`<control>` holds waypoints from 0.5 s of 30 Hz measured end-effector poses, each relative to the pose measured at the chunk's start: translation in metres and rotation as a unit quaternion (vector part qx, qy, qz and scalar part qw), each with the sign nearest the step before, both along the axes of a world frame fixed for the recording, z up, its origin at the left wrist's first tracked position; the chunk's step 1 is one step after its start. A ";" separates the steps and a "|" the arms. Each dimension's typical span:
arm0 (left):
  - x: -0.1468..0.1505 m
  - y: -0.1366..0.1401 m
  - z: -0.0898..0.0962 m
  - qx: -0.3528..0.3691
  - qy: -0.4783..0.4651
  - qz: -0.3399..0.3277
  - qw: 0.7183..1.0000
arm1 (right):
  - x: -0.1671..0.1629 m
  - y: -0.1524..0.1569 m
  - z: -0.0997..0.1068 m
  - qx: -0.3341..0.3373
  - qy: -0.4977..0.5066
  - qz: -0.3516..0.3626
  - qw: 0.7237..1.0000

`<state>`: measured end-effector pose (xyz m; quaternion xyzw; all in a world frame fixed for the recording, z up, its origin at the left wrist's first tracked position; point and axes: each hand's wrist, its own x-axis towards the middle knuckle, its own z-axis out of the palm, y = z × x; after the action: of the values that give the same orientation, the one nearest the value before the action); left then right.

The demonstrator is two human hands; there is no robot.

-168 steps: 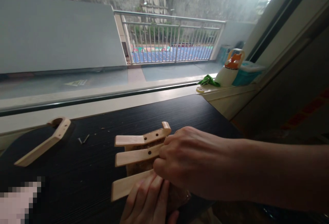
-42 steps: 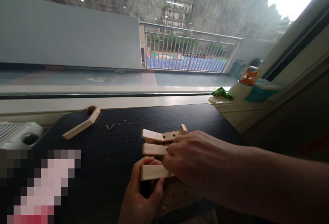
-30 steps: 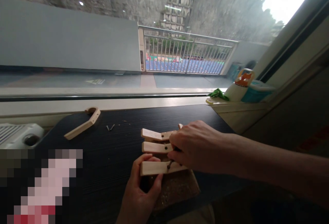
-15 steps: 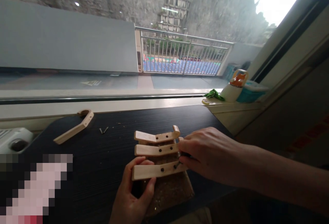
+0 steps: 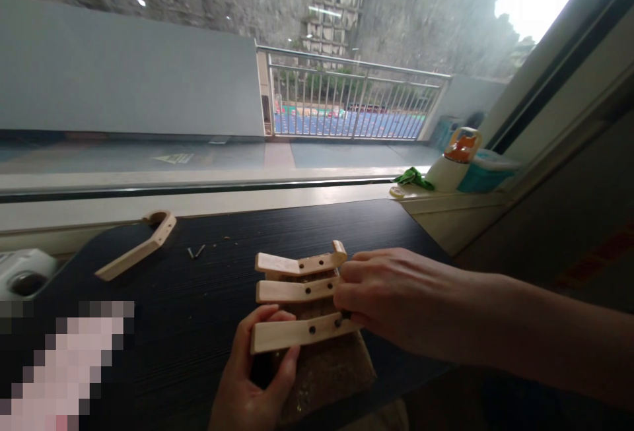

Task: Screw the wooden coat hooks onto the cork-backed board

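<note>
Three pale wooden hooks lie side by side across a brown tape-wrapped block [image 5: 337,368]; dark holes show in each. The straight end of the nearest wooden hook [image 5: 282,335] is pinched between the thumb and fingers of my left hand [image 5: 257,368]. My right hand [image 5: 376,286] is closed over the curled ends of the middle hook [image 5: 282,291] and the nearest one. A small dark piece shows under its fingertips at the nearest hook's right hole; its kind is hidden. Behind them rests the far hook [image 5: 277,264].
On the black table [image 5: 173,325] lie a loose wooden hook [image 5: 131,256] and two screws [image 5: 195,252]. A white device [image 5: 27,272] stands at the left. The windowsill holds a green cloth [image 5: 413,179], a white-and-orange bottle [image 5: 453,164] and a teal tub [image 5: 488,173].
My right hand has turned and its fingers have closed in over the nearest hook's right hole, covering more of the small dark piece. My left hand keeps its pinch on the hook.
</note>
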<state>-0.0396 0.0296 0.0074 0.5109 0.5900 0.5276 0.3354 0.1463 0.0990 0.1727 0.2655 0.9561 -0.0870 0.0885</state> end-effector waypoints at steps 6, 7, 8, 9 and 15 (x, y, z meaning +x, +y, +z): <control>0.000 -0.001 -0.002 -0.002 0.006 0.007 1.000 | -0.004 -0.001 0.004 -0.026 -0.016 -0.009 0.999; 0.000 0.000 -0.003 -0.002 0.009 0.005 1.000 | -0.006 -0.001 0.005 -0.031 -0.027 -0.017 0.999; -0.001 0.000 -0.003 -0.002 0.011 0.003 1.000 | -0.008 -0.001 0.004 -0.033 -0.038 -0.028 0.998; -0.001 0.000 -0.004 -0.001 0.013 0.003 1.000 | -0.009 0.000 0.004 -0.032 -0.049 -0.045 0.997; 0.003 -0.001 -0.001 0.001 -0.001 -0.007 1.000 | -0.014 0.001 -0.002 0.034 -0.077 -0.117 0.990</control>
<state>-0.0366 0.0287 0.0060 0.5151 0.5851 0.5265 0.3392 0.1322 0.1002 0.1706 0.3842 0.9112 -0.0438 0.1423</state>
